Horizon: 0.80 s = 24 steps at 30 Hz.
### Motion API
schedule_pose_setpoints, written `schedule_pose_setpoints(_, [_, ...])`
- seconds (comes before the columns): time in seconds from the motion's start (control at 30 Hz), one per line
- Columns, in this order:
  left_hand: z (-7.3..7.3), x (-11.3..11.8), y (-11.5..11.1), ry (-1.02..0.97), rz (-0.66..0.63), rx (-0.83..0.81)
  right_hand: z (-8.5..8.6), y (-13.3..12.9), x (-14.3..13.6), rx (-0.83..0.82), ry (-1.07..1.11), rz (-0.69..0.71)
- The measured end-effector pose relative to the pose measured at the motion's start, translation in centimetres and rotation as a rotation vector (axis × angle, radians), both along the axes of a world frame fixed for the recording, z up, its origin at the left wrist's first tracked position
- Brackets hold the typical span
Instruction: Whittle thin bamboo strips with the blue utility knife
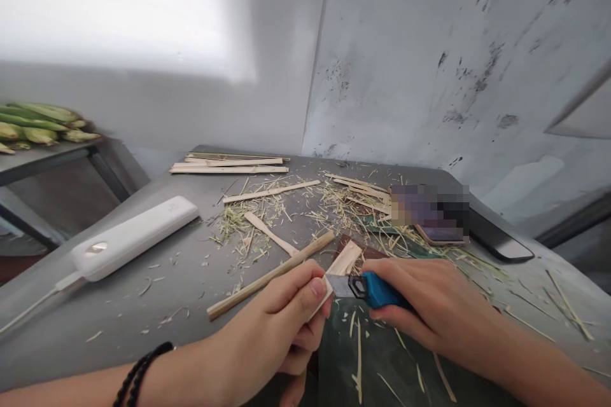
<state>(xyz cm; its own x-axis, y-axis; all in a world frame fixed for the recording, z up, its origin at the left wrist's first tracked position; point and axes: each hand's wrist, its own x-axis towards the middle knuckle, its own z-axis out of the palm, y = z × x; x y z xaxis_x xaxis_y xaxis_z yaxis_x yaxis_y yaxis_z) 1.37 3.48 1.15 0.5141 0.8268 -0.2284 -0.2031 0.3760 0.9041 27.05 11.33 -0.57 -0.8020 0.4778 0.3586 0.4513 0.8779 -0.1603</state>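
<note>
Shavings [233, 217] around blue knife [382, 291], stick [272, 276] beside left hand [281, 315], power bank [138, 238], phone [432, 227]

White power bank [138, 238], cable [69, 281], green corn [41, 124]

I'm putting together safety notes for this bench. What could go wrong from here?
The blade is very close to the left hand, which grips the small wood piece; a slip might cut it.

The right hand holding the blue knife handle might brush the loose shavings nearby, perhaps scattering them further.
</note>
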Motion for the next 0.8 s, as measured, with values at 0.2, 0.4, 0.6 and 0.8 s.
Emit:
schedule_pose_setpoints(0.2, [0.0,0.4,0.1,0.025,0.029,0.008,0.2,0.6,0.2,0.093,-0.011,-0.028])
schedule_pose_setpoints(0.4, [0.5,0.4,0.2,0.037,0.045,-0.017,0.5,1.2,0.3,0.205,-0.031,-0.066])
schedule_pose_setpoints(0.6, [0.7,0.2,0.1,0.045,0.032,-0.024,0.5,1.7,0.4,0.275,-0.034,-0.101])
schedule_pose_setpoints(0.8, [0.9,0.2,0.0,0.035,0.046,-0.054,0.6,1.9,0.7,0.367,-0.040,-0.131])
